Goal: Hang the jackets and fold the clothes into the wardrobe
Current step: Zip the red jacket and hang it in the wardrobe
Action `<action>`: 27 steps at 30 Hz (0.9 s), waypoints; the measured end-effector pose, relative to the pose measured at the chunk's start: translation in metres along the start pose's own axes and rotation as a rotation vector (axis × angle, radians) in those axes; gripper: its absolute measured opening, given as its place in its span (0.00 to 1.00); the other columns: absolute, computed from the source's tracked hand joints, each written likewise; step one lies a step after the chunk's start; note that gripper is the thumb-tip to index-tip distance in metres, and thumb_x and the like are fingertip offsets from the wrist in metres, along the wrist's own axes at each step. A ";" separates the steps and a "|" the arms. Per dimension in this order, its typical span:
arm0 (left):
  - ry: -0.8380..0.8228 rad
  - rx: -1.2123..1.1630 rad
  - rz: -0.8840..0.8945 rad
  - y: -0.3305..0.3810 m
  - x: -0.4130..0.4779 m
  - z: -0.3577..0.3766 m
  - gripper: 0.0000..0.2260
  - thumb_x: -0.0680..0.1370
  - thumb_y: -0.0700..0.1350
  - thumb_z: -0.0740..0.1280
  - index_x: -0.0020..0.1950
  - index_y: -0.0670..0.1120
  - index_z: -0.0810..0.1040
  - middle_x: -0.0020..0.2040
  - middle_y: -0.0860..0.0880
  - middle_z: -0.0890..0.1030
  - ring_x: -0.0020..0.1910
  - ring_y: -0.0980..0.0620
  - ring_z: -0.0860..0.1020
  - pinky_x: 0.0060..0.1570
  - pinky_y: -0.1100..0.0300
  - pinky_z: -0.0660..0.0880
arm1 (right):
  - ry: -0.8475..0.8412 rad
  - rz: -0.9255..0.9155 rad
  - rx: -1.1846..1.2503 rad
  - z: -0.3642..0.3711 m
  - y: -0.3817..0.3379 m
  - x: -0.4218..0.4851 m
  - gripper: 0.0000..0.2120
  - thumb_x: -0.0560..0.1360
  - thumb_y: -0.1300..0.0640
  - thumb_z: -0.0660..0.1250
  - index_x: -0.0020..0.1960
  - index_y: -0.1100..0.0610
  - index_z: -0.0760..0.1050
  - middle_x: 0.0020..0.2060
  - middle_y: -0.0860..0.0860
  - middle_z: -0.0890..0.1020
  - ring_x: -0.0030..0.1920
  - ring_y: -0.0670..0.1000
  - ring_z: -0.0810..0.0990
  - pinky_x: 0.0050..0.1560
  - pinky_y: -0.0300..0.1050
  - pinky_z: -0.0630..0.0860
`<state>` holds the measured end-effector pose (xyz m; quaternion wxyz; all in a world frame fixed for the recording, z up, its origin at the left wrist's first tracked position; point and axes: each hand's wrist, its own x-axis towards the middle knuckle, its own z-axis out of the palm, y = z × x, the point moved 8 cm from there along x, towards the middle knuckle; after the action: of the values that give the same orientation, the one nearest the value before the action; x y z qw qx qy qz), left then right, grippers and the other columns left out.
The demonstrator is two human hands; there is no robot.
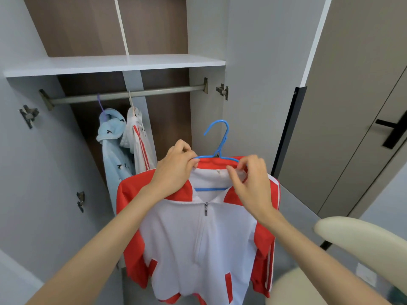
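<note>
A red and white zip jacket (198, 238) hangs on a blue hanger (217, 137) held up in front of the open wardrobe. My left hand (176, 166) pinches the collar and the hanger's left shoulder. My right hand (248, 179) pinches the collar's white lining on the right. The hanger's hook points up, free of the rail (123, 95). On that rail hang a light blue hooded garment (114, 146) and a white jacket with red stripes (138, 137).
A white shelf (114, 63) runs above the rail. The wardrobe doors stand open at left (33, 172) and right (253, 84). A cream chair back (363, 238) is at lower right. A grey door with a black handle (387, 133) is at far right.
</note>
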<state>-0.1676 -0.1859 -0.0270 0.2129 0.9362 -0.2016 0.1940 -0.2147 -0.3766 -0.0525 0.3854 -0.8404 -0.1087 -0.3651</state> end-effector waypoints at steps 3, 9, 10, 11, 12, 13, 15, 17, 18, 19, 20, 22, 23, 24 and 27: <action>-0.003 -0.014 0.011 0.005 0.004 -0.007 0.12 0.82 0.48 0.58 0.40 0.50 0.76 0.52 0.55 0.68 0.49 0.55 0.72 0.41 0.55 0.74 | -0.302 -0.044 -0.160 0.038 -0.003 -0.025 0.10 0.75 0.42 0.62 0.49 0.48 0.73 0.46 0.41 0.77 0.38 0.42 0.72 0.38 0.44 0.72; 0.019 0.000 0.061 0.015 0.007 -0.023 0.13 0.82 0.47 0.58 0.40 0.50 0.76 0.59 0.56 0.69 0.50 0.54 0.74 0.43 0.54 0.73 | -0.591 -0.029 -0.064 0.098 -0.012 -0.043 0.14 0.81 0.52 0.58 0.66 0.52 0.62 0.42 0.46 0.77 0.39 0.56 0.76 0.36 0.47 0.68; 0.028 0.002 0.062 0.012 0.007 -0.027 0.13 0.82 0.47 0.58 0.40 0.48 0.77 0.60 0.54 0.70 0.51 0.52 0.75 0.47 0.52 0.73 | -0.579 -0.047 -0.033 0.098 -0.014 -0.042 0.13 0.82 0.55 0.57 0.65 0.53 0.62 0.42 0.47 0.76 0.38 0.55 0.74 0.36 0.47 0.66; 0.038 0.014 0.052 0.006 0.009 -0.032 0.13 0.82 0.46 0.59 0.42 0.47 0.78 0.61 0.52 0.70 0.53 0.50 0.75 0.51 0.51 0.73 | -0.567 -0.082 -0.028 0.096 -0.017 -0.042 0.12 0.82 0.57 0.56 0.65 0.54 0.62 0.40 0.48 0.75 0.36 0.53 0.71 0.37 0.46 0.65; 0.046 0.012 0.033 -0.002 0.010 -0.037 0.12 0.82 0.45 0.59 0.43 0.45 0.79 0.61 0.51 0.71 0.54 0.48 0.75 0.54 0.50 0.72 | -0.556 -0.127 -0.045 0.094 -0.019 -0.042 0.11 0.81 0.59 0.57 0.64 0.56 0.63 0.38 0.49 0.73 0.36 0.53 0.69 0.37 0.46 0.63; 0.050 -0.013 0.005 -0.011 0.012 -0.042 0.11 0.81 0.43 0.60 0.43 0.44 0.79 0.61 0.49 0.72 0.55 0.48 0.75 0.56 0.52 0.70 | -0.559 -0.171 -0.088 0.093 -0.020 -0.042 0.10 0.81 0.61 0.57 0.62 0.58 0.64 0.37 0.51 0.73 0.36 0.53 0.69 0.38 0.46 0.63; 0.027 -0.085 -0.058 -0.028 0.014 -0.046 0.10 0.80 0.40 0.60 0.43 0.42 0.79 0.58 0.46 0.74 0.57 0.48 0.74 0.59 0.56 0.67 | -0.607 -0.267 -0.247 0.094 -0.019 -0.044 0.09 0.78 0.65 0.57 0.58 0.60 0.68 0.38 0.56 0.75 0.40 0.58 0.72 0.42 0.48 0.63; -0.016 -0.104 -0.091 -0.039 0.014 -0.045 0.10 0.80 0.39 0.60 0.43 0.42 0.79 0.56 0.45 0.75 0.58 0.49 0.73 0.60 0.57 0.66 | -0.635 -0.341 -0.368 0.095 -0.019 -0.043 0.12 0.74 0.69 0.58 0.55 0.62 0.72 0.42 0.59 0.77 0.44 0.61 0.74 0.46 0.48 0.64; -0.033 -0.104 -0.095 -0.041 0.014 -0.043 0.09 0.80 0.39 0.60 0.43 0.43 0.78 0.57 0.45 0.75 0.58 0.49 0.73 0.61 0.57 0.66 | -0.651 -0.365 -0.401 0.095 -0.019 -0.043 0.13 0.73 0.69 0.58 0.55 0.62 0.73 0.43 0.59 0.78 0.46 0.61 0.74 0.48 0.48 0.64; -0.045 -0.109 -0.098 -0.043 0.014 -0.040 0.09 0.80 0.39 0.61 0.44 0.43 0.79 0.57 0.45 0.75 0.58 0.49 0.73 0.62 0.57 0.66 | -0.671 -0.389 -0.435 0.097 -0.020 -0.043 0.13 0.73 0.69 0.57 0.56 0.61 0.73 0.45 0.58 0.78 0.48 0.59 0.74 0.51 0.47 0.64; -0.052 -0.122 -0.104 -0.043 0.014 -0.038 0.09 0.80 0.39 0.61 0.44 0.43 0.79 0.58 0.45 0.75 0.59 0.50 0.73 0.62 0.59 0.65 | -0.697 -0.409 -0.470 0.099 -0.019 -0.044 0.14 0.74 0.68 0.57 0.57 0.59 0.72 0.48 0.57 0.79 0.50 0.58 0.74 0.53 0.46 0.63; -0.062 -0.171 -0.117 -0.041 0.012 -0.032 0.09 0.80 0.39 0.62 0.44 0.44 0.80 0.58 0.47 0.74 0.59 0.53 0.71 0.60 0.65 0.62 | -0.745 -0.394 -0.524 0.105 -0.015 -0.044 0.15 0.73 0.68 0.56 0.57 0.58 0.71 0.50 0.55 0.79 0.52 0.57 0.74 0.55 0.45 0.62; -0.067 -0.198 -0.127 -0.040 0.011 -0.029 0.09 0.80 0.39 0.62 0.43 0.45 0.79 0.57 0.48 0.73 0.59 0.55 0.70 0.58 0.68 0.60 | -0.753 -0.374 -0.542 0.106 -0.012 -0.043 0.15 0.73 0.69 0.55 0.56 0.58 0.71 0.50 0.54 0.79 0.52 0.57 0.74 0.56 0.44 0.62; -0.073 -0.219 -0.138 -0.040 0.010 -0.027 0.09 0.80 0.39 0.62 0.43 0.46 0.78 0.57 0.49 0.72 0.58 0.56 0.69 0.57 0.70 0.59 | -0.752 -0.353 -0.554 0.107 -0.008 -0.041 0.16 0.72 0.69 0.55 0.55 0.58 0.72 0.49 0.55 0.80 0.51 0.57 0.75 0.56 0.44 0.63; -0.097 -0.245 -0.141 -0.041 0.007 -0.025 0.09 0.81 0.39 0.61 0.43 0.46 0.77 0.57 0.51 0.71 0.58 0.57 0.69 0.57 0.70 0.59 | -0.731 -0.229 -0.384 0.101 0.005 -0.038 0.20 0.74 0.70 0.55 0.60 0.55 0.75 0.54 0.52 0.81 0.55 0.56 0.76 0.52 0.45 0.68</action>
<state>-0.1498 -0.1427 -0.0163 0.3288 0.9232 -0.1677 0.1071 -0.1858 -0.3023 -0.1259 0.1151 -0.9535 -0.2609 -0.0975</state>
